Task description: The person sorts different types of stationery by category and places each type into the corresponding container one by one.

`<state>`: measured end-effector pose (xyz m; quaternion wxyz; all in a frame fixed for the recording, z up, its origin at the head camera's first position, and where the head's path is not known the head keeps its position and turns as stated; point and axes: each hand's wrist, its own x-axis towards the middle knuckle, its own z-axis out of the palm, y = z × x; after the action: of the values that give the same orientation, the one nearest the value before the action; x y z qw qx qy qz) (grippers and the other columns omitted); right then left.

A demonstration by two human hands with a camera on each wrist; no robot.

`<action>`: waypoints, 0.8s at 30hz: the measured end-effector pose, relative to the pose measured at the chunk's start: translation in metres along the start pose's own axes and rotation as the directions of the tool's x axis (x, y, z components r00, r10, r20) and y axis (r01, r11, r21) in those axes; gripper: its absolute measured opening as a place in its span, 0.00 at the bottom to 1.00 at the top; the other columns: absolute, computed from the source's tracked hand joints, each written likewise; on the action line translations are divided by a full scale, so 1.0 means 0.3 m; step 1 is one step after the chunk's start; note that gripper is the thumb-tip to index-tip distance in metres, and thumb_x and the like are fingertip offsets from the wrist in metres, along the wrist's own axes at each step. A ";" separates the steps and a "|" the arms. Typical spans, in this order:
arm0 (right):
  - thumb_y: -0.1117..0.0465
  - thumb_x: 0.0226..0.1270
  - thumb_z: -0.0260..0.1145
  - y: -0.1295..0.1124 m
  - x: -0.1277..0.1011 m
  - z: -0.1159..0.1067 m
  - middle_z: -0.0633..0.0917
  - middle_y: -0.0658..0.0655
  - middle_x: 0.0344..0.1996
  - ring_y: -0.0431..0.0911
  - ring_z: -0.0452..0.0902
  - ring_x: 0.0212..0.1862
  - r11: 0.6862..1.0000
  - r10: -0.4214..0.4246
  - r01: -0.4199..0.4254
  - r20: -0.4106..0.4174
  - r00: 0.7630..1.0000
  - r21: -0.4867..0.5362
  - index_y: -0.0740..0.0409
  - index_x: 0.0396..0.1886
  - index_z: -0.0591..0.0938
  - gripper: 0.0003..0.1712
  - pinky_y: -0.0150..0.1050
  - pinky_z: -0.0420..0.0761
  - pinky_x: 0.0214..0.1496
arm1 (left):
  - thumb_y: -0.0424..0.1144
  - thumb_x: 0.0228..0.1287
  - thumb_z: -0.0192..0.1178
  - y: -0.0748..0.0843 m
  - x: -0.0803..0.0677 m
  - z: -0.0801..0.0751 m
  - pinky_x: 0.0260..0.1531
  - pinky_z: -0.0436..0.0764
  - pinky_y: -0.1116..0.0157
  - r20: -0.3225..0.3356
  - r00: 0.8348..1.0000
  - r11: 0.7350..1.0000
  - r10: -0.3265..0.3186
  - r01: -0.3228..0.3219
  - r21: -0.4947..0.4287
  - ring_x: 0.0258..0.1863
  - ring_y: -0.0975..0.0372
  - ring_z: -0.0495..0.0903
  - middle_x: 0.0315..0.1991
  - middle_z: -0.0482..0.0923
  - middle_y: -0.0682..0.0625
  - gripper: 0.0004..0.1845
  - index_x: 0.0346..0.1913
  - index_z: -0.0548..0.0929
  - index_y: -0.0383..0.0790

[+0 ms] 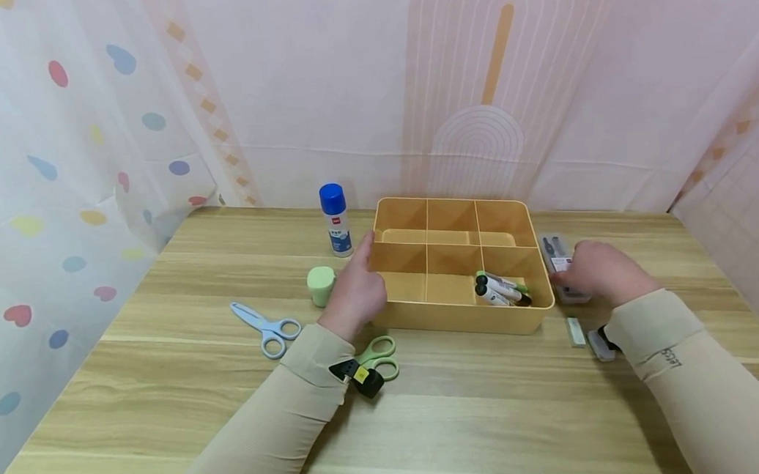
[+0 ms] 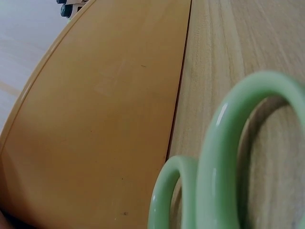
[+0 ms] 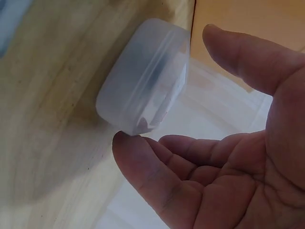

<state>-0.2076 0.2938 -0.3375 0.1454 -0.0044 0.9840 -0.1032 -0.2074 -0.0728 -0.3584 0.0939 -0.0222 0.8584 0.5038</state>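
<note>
A yellow-orange desk organizer (image 1: pixel 464 318) with several compartments stands on the table. My left hand (image 1: pixel 355 290) rests at its left side, index finger straight along the wall. Several black-capped markers (image 1: pixel 498 289) lie in its front right compartment. To the right of the organizer is a clear plastic case (image 3: pixel 138 76) with dark items inside. My right hand (image 3: pixel 228 191) is beside this case, a fingertip right at its edge and the thumb held apart from it. Green-handled scissors (image 1: pixel 380 356) lie below my left wrist, their blades hidden by it.
A blue-capped glue stick (image 1: pixel 335 222) stands behind a small light green rounded object (image 1: pixel 321 285), left of the organizer. Light blue scissors (image 1: pixel 267 329) lie farther left. A small pale block (image 1: pixel 576 332) and a grey-white object (image 1: pixel 601 346) lie near my right wrist. Patterned curtain (image 1: pixel 315 72) hangs behind.
</note>
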 end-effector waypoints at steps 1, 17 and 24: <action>0.45 0.67 0.67 -0.001 0.001 0.001 0.83 0.63 0.30 0.53 0.77 0.32 1.000 -0.005 0.005 0.000 1.000 0.001 0.66 0.31 0.81 0.25 0.46 0.79 0.35 | 0.24 0.71 0.40 -0.001 0.000 0.000 0.20 0.72 0.67 0.000 1.000 1.000 0.005 -0.005 0.007 0.77 0.48 0.67 0.86 0.52 0.50 0.46 0.87 0.47 0.61; 0.50 0.62 0.69 -0.004 0.017 0.018 0.83 0.62 0.29 0.52 0.76 0.30 0.999 -0.043 0.043 0.014 0.999 0.003 0.67 0.30 0.82 0.21 0.43 0.77 0.31 | 0.23 0.69 0.41 -0.005 0.003 -0.002 0.22 0.72 0.67 0.003 1.000 0.999 0.016 -0.016 0.032 0.73 0.48 0.71 0.85 0.55 0.47 0.46 0.87 0.47 0.59; 0.52 0.59 0.70 0.000 0.015 0.017 0.83 0.61 0.27 0.51 0.75 0.29 0.999 -0.050 0.050 0.023 0.998 -0.010 0.66 0.28 0.82 0.18 0.44 0.78 0.32 | 0.23 0.69 0.41 -0.009 0.006 0.001 0.22 0.73 0.67 0.004 1.000 0.999 0.027 -0.027 0.029 0.74 0.48 0.70 0.85 0.54 0.47 0.47 0.87 0.47 0.59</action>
<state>-0.2105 0.2926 -0.3435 0.1538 -0.0311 0.9824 -0.1014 -0.2089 -0.0737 -0.3612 0.0892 -0.0083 0.8657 0.4926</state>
